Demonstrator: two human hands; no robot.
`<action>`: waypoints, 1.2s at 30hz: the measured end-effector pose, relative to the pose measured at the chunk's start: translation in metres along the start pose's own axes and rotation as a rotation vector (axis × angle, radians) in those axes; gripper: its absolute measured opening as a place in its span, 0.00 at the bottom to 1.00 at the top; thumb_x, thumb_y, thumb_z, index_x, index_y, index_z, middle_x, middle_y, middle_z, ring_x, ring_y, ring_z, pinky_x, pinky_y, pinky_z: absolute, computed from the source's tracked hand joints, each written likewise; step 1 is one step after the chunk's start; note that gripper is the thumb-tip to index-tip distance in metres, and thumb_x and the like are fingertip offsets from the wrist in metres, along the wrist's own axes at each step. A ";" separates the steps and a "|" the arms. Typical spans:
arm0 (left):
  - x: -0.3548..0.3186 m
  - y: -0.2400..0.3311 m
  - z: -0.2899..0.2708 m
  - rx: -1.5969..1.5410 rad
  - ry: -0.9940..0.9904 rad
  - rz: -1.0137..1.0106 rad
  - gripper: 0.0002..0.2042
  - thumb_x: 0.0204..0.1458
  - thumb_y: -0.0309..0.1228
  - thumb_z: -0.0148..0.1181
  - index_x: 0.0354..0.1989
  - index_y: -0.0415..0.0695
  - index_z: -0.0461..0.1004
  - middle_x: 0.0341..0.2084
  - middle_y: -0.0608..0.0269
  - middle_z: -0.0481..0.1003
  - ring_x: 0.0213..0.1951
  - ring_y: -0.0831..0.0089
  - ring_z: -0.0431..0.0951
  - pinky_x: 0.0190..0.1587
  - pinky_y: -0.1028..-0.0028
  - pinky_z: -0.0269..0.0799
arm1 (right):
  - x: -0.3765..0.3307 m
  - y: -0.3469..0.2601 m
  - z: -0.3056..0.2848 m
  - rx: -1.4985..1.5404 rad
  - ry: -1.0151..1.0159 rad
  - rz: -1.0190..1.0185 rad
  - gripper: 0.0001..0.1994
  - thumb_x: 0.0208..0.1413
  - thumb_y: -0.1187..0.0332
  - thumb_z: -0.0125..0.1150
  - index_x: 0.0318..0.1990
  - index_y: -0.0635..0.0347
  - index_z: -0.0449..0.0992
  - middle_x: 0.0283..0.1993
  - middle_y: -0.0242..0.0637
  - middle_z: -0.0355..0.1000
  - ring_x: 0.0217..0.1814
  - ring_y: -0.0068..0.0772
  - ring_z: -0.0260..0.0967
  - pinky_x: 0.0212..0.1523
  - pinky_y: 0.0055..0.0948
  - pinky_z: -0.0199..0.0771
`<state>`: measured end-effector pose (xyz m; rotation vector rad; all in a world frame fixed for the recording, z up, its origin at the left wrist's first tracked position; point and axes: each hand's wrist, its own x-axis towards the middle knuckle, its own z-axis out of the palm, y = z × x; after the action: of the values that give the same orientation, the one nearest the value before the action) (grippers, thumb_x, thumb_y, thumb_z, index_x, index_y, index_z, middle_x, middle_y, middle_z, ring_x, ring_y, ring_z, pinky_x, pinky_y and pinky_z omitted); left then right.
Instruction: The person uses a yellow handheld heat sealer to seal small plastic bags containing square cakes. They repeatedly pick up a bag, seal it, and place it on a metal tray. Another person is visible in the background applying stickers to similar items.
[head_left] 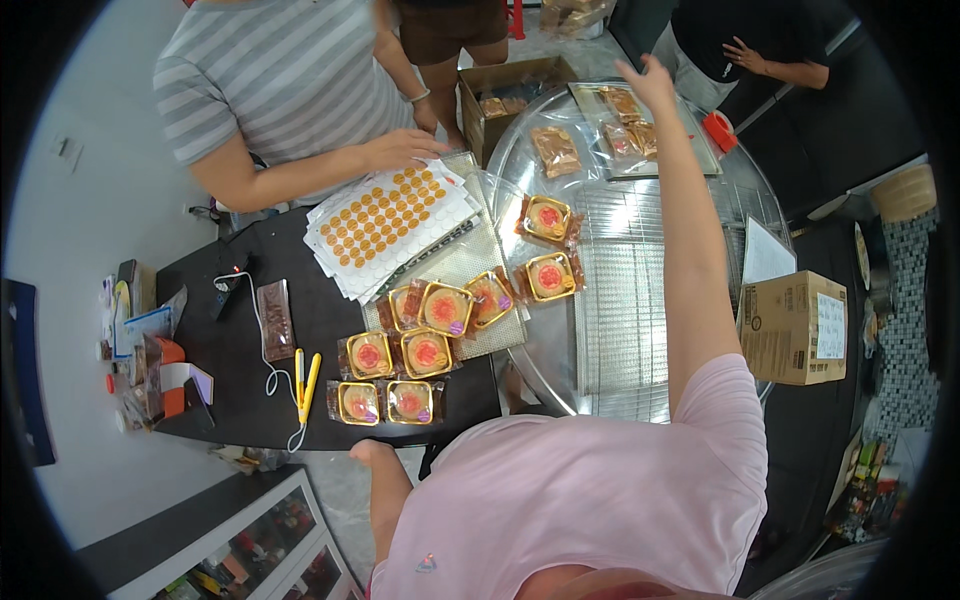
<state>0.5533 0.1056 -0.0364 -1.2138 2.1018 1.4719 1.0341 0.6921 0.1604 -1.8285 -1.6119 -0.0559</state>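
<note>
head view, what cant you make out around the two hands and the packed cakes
- Left hand: only a bent wrist or fist shows at the black table edge; fingers hidden, open or shut unclear.
- Right hand: far and small above the metal tray; whether it touches the clear packets is unclear.
- Packed cakes: wrap glare blurs surface detail.
- Open carton: contents partly hidden by its wall.

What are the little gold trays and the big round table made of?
The gold trays look like thin shiny plastic or foil, glinting under clear wrappers. The round table looks like bare metal: silvery, with bright light reflections.
</note>
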 end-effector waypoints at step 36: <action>0.123 -0.040 -0.004 -0.239 -0.370 0.203 0.26 0.58 0.38 0.33 0.57 0.29 0.59 0.56 0.45 0.63 0.54 0.54 0.67 0.58 0.62 0.64 | -0.329 -0.095 -0.202 1.108 0.281 0.347 0.08 0.59 0.71 0.53 0.39 0.68 0.75 0.40 0.40 0.75 0.42 0.24 0.70 0.47 0.23 0.67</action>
<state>0.5117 0.0401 -0.1394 -0.7373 1.8791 1.9134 0.9545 0.3049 0.2071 -1.1000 -0.7982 0.5907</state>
